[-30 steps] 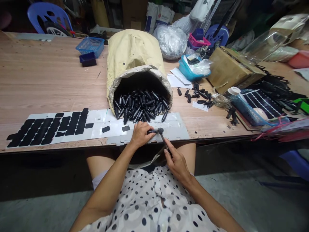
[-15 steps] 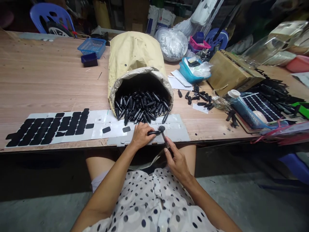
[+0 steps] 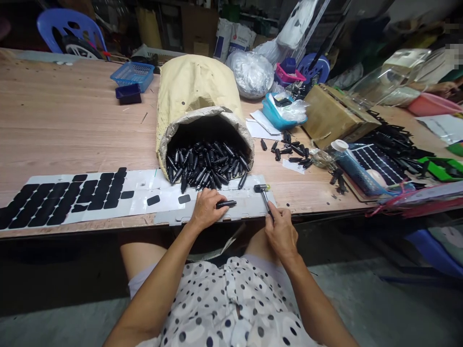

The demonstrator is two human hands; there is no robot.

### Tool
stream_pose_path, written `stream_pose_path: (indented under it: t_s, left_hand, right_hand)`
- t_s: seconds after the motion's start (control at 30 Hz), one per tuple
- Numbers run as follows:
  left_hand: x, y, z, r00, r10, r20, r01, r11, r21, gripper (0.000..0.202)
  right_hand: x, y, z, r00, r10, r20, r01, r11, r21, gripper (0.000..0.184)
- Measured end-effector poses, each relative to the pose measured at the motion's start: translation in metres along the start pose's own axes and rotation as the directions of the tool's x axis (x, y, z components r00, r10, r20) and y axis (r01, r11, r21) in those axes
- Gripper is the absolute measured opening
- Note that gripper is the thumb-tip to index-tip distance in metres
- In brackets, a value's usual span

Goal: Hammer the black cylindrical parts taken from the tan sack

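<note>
Pinched in my left hand is a black tube-shaped piece, lying sideways over the grey cardboard strip at the table's front edge. My right hand is closed round the handle of a small hammer; its head, dark with a yellowish end, rests on or just above the strip, to the right of the piece. Behind my left hand a large yellowish paper sack lies on its side, its mouth towards me. Many similar black pieces fill the mouth and spill onto the strip.
Black rounded patches lie on white sheets at the left. Beyond them stand a blue basket and a dark blue tray. To the right are loose black pieces, a cardboard box and a turquoise basin.
My right hand has drawn the hammer away to the right, off the end of the black piece. The left hand keeps its hold. The whole view has shifted slightly.
</note>
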State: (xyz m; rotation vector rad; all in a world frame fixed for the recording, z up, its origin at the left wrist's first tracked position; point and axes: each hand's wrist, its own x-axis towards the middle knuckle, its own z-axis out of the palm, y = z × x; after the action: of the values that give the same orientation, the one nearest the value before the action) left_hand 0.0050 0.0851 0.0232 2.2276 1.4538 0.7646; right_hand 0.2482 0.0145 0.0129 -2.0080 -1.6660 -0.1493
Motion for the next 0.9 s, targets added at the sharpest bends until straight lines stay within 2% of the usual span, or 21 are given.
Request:
stream_pose_path:
  t_s: [0.2,0.47,0.63,0.73,0.9]
  left_hand:
    - [-0.002,0.0,-0.002,1.0,-0.003,0.007,0.003,1.0,0.003,0.013]
    - [-0.005,0.0,-0.005,0.998,0.055,0.011,-0.055,0.998,0.037,0.013]
    - [-0.01,0.003,-0.009,0.991,0.119,0.053,-0.12,0.992,0.026,0.015]
    - [-0.024,0.004,-0.016,0.988,0.136,0.067,-0.137,0.99,0.009,0.015]
    - [-0.063,0.002,-0.023,0.961,0.236,0.147,-0.248,0.966,0.072,0.012]
  right_hand:
    - [0.002,-0.004,-0.004,0.995,-0.004,0.1,0.005,1.0,-0.009,0.041]
    - [0.028,0.009,-0.003,0.989,0.018,0.145,-0.056,0.963,0.263,0.031]
    - [0.029,0.008,-0.001,0.991,0.045,0.124,-0.082,0.947,0.31,0.03]
    - [0.027,0.008,-0.001,0.991,0.058,0.119,-0.094,0.942,0.322,0.03]
    - [0.027,0.007,-0.002,0.991,0.065,0.119,-0.101,0.939,0.328,0.031]
